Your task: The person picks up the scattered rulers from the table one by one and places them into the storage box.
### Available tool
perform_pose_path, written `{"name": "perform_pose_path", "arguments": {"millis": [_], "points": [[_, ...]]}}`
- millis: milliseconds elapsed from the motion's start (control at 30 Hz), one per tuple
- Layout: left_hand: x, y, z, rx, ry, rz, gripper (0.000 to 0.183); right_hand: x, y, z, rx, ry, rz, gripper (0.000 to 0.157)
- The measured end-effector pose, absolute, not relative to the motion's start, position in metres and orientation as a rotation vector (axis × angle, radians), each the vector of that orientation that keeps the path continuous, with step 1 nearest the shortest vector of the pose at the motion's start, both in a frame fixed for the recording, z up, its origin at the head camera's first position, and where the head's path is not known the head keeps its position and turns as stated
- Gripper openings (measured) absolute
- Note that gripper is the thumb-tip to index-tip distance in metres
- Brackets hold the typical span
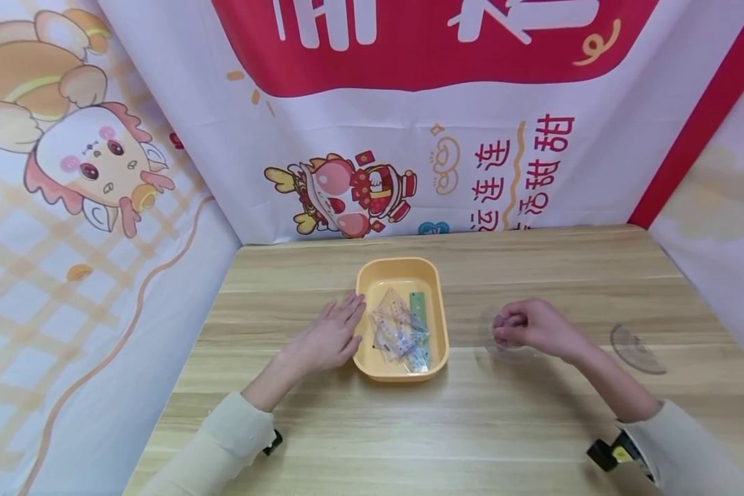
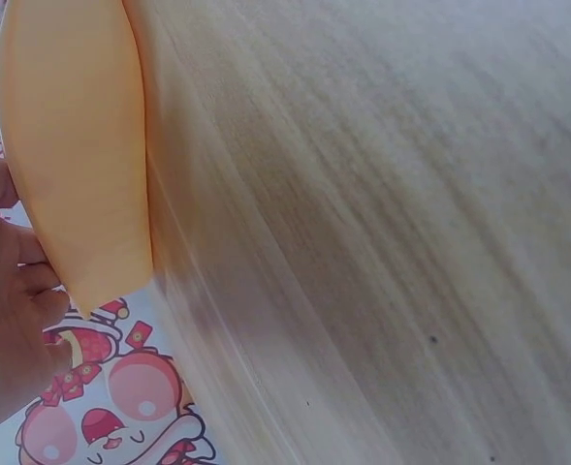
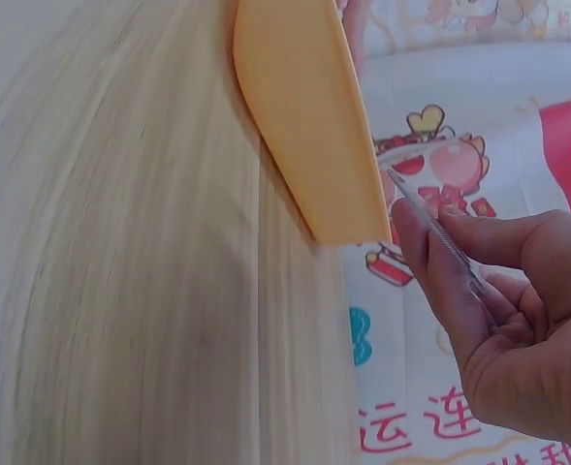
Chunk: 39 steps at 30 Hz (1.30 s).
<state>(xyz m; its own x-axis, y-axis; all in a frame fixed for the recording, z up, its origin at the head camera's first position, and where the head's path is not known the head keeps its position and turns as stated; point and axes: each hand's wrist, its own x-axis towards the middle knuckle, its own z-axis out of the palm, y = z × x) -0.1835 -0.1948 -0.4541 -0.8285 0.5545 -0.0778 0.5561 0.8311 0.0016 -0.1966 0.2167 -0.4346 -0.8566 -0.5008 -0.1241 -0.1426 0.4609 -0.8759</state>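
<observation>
My right hand point(image 1: 536, 329) pinches a clear plastic protractor point(image 3: 444, 232) between thumb and fingers, to the right of a yellow tray point(image 1: 399, 377). Its outline looks rounded in the head view, and fine marks run along its edge in the right wrist view; the fingers hide part of it. The left hand point(image 1: 327, 337) rests its fingers on the tray's left rim. Inside the tray lie a green ruler point(image 1: 417, 306) and several clear plastic pieces point(image 1: 397, 331), overlapping in a loose pile.
A clear half-round protractor point(image 1: 637, 350) lies on the wooden table point(image 1: 483, 427) beyond my right forearm. Printed cloth point(image 1: 223, 158) hangs behind the table and along its sides. Dark wrist devices show below both sleeves.
</observation>
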Motion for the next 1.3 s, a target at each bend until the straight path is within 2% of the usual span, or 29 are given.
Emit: {"name": "perform_pose_path", "arguments": {"millis": [567, 1000, 1300], "points": [[-0.183, -0.197, -0.456, 0.944, 2.958, -0.093, 0.064, -0.213, 0.162, -0.420, -0.633, 2.391, -1.230, 0.010], [-0.183, -0.195, -0.456, 0.929, 2.937, -0.072, 0.064, -0.239, 0.116, -0.407, -0.710, 2.377, -1.131, 0.009], [-0.184, -0.196, -0.455, 0.930, 2.944, -0.076, 0.064, -0.258, 0.089, -0.400, -0.928, 2.425, -0.996, 0.007]]}}
